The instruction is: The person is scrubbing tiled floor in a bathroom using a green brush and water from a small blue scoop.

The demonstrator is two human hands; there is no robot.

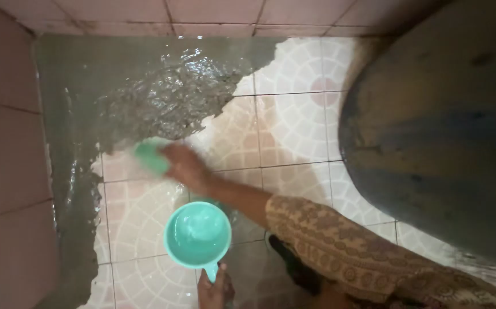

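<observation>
My right hand (186, 167) reaches out over the wet tiled floor (293, 126) on a patterned sleeve and grips a green scrubber (152, 156), which is motion-blurred and pressed to the tiles. Just beyond it lies a sheet of murky grey water (162, 97). Near the bottom edge, my left hand (214, 290) holds the handle of a round teal dipper (197, 233). The dipper is upright over the floor and has some water in it.
A large dark blue-grey barrel (442, 131) fills the right side. Pink tiled walls (8, 143) close the left and far sides. Grey dirty water runs along the left wall. A dark shape, perhaps a foot (293, 263), shows under my sleeve.
</observation>
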